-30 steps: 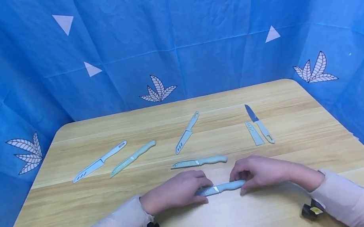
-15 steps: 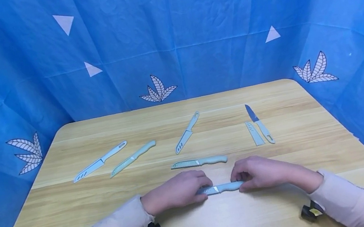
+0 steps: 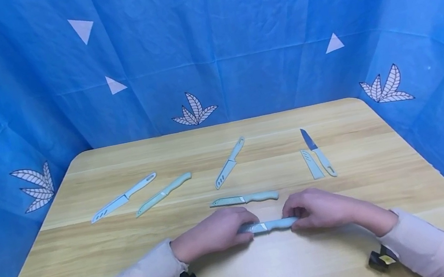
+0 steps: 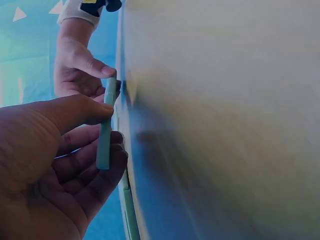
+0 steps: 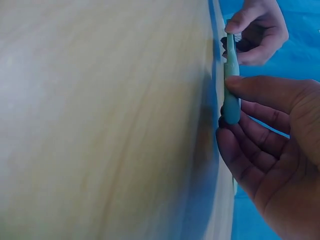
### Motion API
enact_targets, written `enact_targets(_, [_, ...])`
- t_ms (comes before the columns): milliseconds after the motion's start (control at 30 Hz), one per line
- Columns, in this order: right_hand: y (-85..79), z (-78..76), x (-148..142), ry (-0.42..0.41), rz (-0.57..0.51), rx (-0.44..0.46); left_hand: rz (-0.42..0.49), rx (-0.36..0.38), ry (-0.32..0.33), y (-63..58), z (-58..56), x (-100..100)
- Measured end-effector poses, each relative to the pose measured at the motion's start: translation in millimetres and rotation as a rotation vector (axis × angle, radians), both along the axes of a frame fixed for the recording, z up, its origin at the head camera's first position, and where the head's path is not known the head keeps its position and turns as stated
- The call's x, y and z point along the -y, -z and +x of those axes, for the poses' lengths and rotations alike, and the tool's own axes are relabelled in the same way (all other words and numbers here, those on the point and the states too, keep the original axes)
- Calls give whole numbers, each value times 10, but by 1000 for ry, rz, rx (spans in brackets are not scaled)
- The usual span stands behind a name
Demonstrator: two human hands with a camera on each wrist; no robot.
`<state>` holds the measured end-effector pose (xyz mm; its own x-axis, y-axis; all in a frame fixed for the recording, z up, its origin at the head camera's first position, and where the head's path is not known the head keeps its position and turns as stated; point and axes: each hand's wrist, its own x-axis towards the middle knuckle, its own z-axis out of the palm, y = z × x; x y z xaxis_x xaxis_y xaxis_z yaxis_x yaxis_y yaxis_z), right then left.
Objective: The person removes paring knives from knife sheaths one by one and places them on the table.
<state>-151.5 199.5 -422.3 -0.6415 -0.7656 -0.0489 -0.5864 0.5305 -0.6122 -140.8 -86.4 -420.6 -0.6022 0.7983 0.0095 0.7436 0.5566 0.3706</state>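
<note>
In the head view, a pale blue-green knife point(image 3: 279, 224) in its matching sheath point(image 3: 259, 228) lies crosswise between both hands, handle toward the right. My left hand point(image 3: 223, 229) pinches the sheath between thumb and fingers; the sheath's end point(image 4: 103, 150) shows in the left wrist view. On the handle, my right hand point(image 3: 319, 209) has a pinch grip, with the handle's butt point(image 5: 231, 110) visible in the right wrist view. Just beyond the hands, a greener sheathed knife point(image 3: 258, 197) rests on the table, parallel to the held one.
Two sheathed knives lie at the left, one light blue point(image 3: 116, 203) and one green point(image 3: 163, 195). Another sheathed knife point(image 3: 229, 162) is farther back in the middle. At the right, an unsheathed knife point(image 3: 319, 154) lies beside a loose sheath point(image 3: 312, 165). Blue curtain point(image 3: 264, 77) borders the table point(image 3: 135, 251).
Both hands keep their pinch on the sheathed knife, which has shifted slightly up in the head view. The right hand's grip moved a little left earlier. Other knives stay put.
</note>
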Motion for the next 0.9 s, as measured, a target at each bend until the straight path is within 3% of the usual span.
enact_targets(267, [-55, -11, -11, 28, -5, 2, 61, 83, -106, 11, -33, 19])
enact_targets(567, [-45, -45, -28, 33, -37, -31, 179, 281, -204, 69, -81, 53])
enact_targets(900, [-67, -70, -32, 49, -42, -50, 259, 391, -234, 70, -107, 80])
